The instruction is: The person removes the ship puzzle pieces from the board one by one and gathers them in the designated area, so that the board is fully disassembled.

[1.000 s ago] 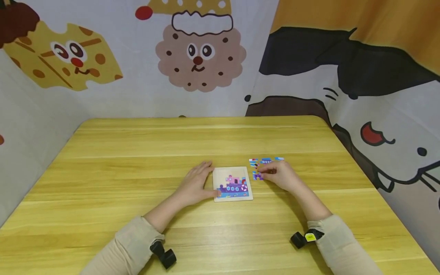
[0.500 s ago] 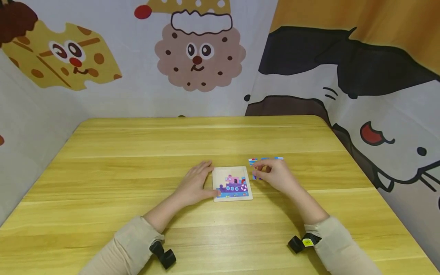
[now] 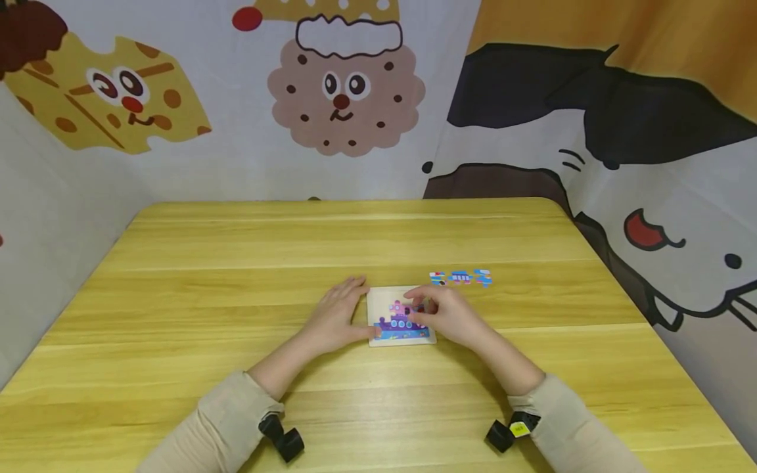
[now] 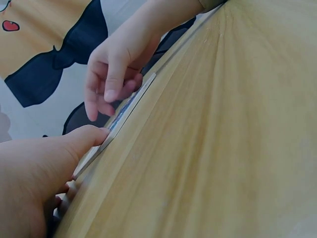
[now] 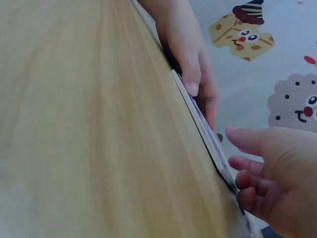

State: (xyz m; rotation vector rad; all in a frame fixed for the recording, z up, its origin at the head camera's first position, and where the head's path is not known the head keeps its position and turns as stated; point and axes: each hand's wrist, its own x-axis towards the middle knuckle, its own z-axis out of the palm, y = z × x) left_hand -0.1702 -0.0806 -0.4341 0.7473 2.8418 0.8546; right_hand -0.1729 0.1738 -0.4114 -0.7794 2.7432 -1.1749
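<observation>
A small square jigsaw tray (image 3: 383,295), pale-bordered, lies flat on the table with a purple and pink boat picture partly filled in. My left hand (image 3: 337,322) rests against its left side, fingers fairly straight near the far corner and the thumb on the near-left part. Over the tray's right half, my right hand (image 3: 452,318) bends its thumb and fingers as in a pinch. The puzzle piece it seems to carry is hidden by the fingers. In the right wrist view, the right thumb (image 5: 247,139) sits above the curled fingers, beside the tray's edge.
Loose puzzle pieces (image 3: 460,277) lie in a row beyond the tray's far right corner. The wooden table (image 3: 266,249) reaches back to a cartoon-printed cloth (image 3: 236,174). Each wrist wears a black camera.
My right hand has come left from the loose pieces to over the tray. The purple piece that lay nearest the tray is gone from the table. My left hand has stayed put.
</observation>
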